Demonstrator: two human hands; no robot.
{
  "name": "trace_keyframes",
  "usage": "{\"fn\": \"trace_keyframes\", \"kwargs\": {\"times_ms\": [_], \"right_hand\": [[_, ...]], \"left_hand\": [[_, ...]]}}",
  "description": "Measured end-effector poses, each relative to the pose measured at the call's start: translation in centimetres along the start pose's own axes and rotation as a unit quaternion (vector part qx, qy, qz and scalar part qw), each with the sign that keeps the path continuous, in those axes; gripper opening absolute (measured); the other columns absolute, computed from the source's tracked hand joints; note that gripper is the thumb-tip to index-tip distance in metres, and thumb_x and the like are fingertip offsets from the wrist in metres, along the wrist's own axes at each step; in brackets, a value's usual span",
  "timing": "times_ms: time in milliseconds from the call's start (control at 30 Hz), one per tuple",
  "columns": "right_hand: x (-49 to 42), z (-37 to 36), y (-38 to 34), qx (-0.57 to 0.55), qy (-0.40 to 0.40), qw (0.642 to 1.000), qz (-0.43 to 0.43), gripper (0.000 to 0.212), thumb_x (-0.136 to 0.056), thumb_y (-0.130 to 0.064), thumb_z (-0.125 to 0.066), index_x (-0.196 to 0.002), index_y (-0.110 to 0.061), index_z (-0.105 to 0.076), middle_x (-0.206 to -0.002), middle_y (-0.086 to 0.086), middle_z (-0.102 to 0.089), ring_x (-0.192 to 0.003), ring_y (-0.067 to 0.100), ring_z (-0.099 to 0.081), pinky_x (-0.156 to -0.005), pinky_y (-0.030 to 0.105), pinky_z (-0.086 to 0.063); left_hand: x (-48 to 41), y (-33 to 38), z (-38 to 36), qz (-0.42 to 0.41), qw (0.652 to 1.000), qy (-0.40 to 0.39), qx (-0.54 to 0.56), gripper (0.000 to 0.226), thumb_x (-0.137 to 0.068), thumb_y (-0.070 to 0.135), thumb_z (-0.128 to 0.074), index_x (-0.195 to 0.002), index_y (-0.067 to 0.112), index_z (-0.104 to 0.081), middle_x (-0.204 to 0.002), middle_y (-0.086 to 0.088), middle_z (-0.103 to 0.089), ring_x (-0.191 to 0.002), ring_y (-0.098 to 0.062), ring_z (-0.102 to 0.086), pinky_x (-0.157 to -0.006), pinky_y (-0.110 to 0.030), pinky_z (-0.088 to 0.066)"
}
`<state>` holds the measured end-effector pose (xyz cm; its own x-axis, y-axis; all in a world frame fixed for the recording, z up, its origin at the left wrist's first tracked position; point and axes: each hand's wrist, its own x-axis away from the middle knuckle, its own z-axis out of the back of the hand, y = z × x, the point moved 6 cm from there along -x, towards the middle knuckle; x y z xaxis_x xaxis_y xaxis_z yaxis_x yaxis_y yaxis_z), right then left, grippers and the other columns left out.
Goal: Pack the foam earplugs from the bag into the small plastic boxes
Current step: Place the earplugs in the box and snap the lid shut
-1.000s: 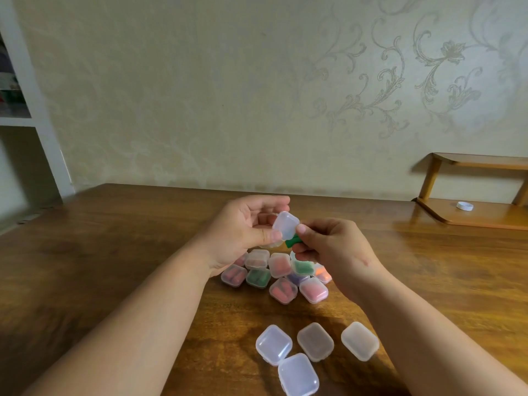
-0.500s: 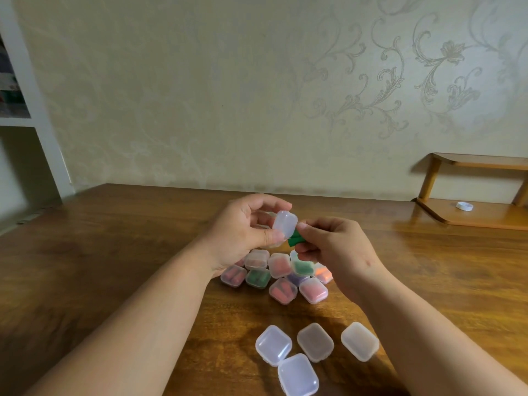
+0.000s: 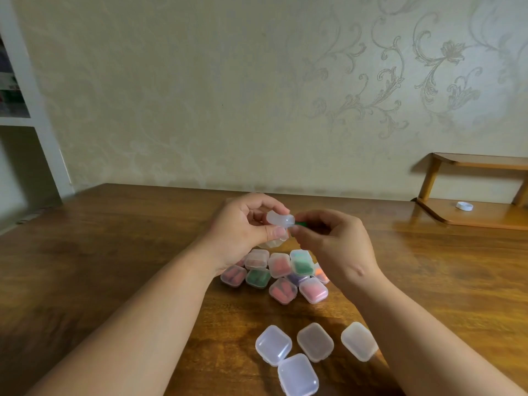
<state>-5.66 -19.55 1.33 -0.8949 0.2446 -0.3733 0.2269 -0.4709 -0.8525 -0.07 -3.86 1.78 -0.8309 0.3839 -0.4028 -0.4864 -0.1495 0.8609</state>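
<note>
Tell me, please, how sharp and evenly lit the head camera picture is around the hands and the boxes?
Head view: the left hand and right hand look slightly motion-blurred, as does the clear box between them; the table shows warm glare right of centre and shadow at left; the wide lens bows the shelf edge.

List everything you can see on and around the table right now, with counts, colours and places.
held box: one, clear, raised between both hands
green earplug: one, at the right fingertips beside the held box
filled boxes: about nine visible, clear with red, green, pink, orange or purple contents, clustered mid-table
empty boxes: four, clear, closed, near table edge
table: one, brown wood
small shelf: one, wooden, far right
white cap: one, on the shelf
left hand: holds the box
right hand: pinches the earplug
</note>
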Motion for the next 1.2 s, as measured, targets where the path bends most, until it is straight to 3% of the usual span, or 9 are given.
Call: {"fn": "trace_keyframes", "kwargs": {"times_ms": [167, 267, 400, 567, 667, 767, 900, 1067, 1200], "right_hand": [[0.3, -0.7, 0.9, -0.172, -0.048, 0.976, -0.124, 0.014, -0.094, -0.024, -0.061, -0.091, -0.020, -0.074, -0.076, 0.001, -0.074, -0.071, 0.015, -0.070, -0.070, 0.027, -0.059], [0.4, -0.9, 0.9, -0.155, -0.063, 0.979, -0.114, 0.013, -0.092, -0.028, -0.063, -0.088, -0.021, -0.073, -0.073, -0.003, -0.074, -0.067, 0.010, -0.069, -0.064, 0.021, -0.056], [0.3, -0.9, 0.7, -0.119, -0.065, 0.986, -0.093, 0.010, -0.090, -0.030, -0.065, -0.086, -0.024, -0.072, -0.070, -0.006, -0.072, -0.063, 0.006, -0.067, -0.060, 0.016, -0.053], [0.5, -1.1, 0.2, -0.036, -0.059, 0.996, -0.049, 0.014, -0.091, -0.036, -0.063, -0.089, -0.024, -0.072, -0.069, -0.009, -0.070, -0.059, -0.001, -0.064, -0.054, 0.012, -0.049], [0.5, -1.1, 0.2, -0.005, -0.040, 0.998, -0.039, 0.011, -0.091, -0.032, -0.064, -0.083, -0.027, -0.069, -0.070, -0.009, -0.068, -0.061, 0.001, -0.065, -0.051, 0.012, -0.047], [0.4, -0.8, 0.6, -0.023, -0.023, 0.998, -0.060, 0.017, -0.092, -0.026, -0.064, -0.076, -0.032, -0.064, -0.072, -0.004, -0.069, -0.064, 0.008, -0.065, -0.056, 0.017, -0.054], [0.3, -0.5, 0.6, -0.052, -0.026, 0.995, -0.075, 0.017, -0.093, -0.024, -0.063, -0.077, -0.031, -0.064, -0.072, -0.003, -0.070, -0.062, 0.008, -0.065, -0.059, 0.019, -0.056], [0.0, -0.4, 1.2, -0.076, -0.016, 0.994, -0.081, 0.013, -0.092, -0.024, -0.064, -0.081, -0.029, -0.067, -0.071, -0.005, -0.071, -0.061, 0.004, -0.067, -0.057, 0.014, -0.054], [-0.4, 0.0, 1.6, -0.125, 0.015, 0.988, -0.088, 0.008, -0.091, -0.016, -0.067, -0.088, -0.022, -0.071, -0.079, -0.002, -0.074, -0.069, 0.008, -0.071, -0.064, 0.020, -0.058]], "left_hand": [[0.1, 0.1, -0.5, -0.009, 0.999, -0.004, 0.041, 0.043, -0.083, -0.010, -0.071, -0.085, 0.033, -0.072, -0.110, 0.013, -0.069, -0.103, -0.013, -0.069, -0.083, -0.033, -0.060], [0.2, 0.1, -0.5, -0.005, 0.998, -0.014, 0.060, 0.037, -0.084, -0.009, -0.070, -0.091, 0.026, -0.070, -0.102, 0.015, -0.073, -0.101, -0.006, -0.070, -0.081, -0.029, -0.060], [0.2, 0.1, -0.4, -0.023, 1.000, 0.005, 0.020, 0.026, -0.082, 0.002, -0.077, -0.090, 0.025, -0.066, -0.113, 0.012, -0.070, -0.105, -0.004, -0.068, -0.086, -0.033, -0.061], [-0.1, -0.3, -0.2, -0.037, 0.998, 0.030, -0.044, 0.039, -0.080, 0.004, -0.077, -0.088, 0.036, -0.056, -0.108, 0.012, -0.071, -0.103, -0.004, -0.069, -0.088, -0.035, -0.061], [-0.1, -0.3, -0.4, -0.038, 0.997, 0.015, -0.065, 0.039, -0.087, 0.008, -0.071, -0.095, 0.039, -0.049, -0.107, 0.015, -0.067, -0.105, -0.002, -0.068, -0.088, -0.032, -0.060], [-0.1, 0.3, 0.0, -0.043, 0.996, 0.035, -0.064, 0.027, -0.099, 0.015, -0.055, -0.101, 0.042, -0.052, -0.100, 0.010, -0.068, -0.090, -0.006, -0.071, -0.079, -0.031, -0.062], [0.0, 0.3, 0.3, 0.007, 0.999, 0.041, -0.019, 0.047, -0.102, -0.001, -0.036, -0.097, 0.033, -0.069, -0.105, 0.005, -0.064, -0.090, -0.008, -0.071, -0.073, -0.024, -0.061], [0.0, -0.7, -0.2, 0.051, 0.997, -0.012, -0.060, 0.035, -0.088, 0.002, -0.066, -0.100, 0.035, -0.073, -0.111, 0.009, -0.068, -0.102, -0.013, -0.067, -0.082, -0.034, -0.061], [0.0, -0.9, -0.1, 0.045, 0.993, 0.011, -0.112, 0.041, -0.076, 0.009, -0.083, -0.104, 0.037, -0.070, -0.108, 0.013, -0.066, -0.101, -0.011, -0.062, -0.080, -0.033, -0.060]]}}
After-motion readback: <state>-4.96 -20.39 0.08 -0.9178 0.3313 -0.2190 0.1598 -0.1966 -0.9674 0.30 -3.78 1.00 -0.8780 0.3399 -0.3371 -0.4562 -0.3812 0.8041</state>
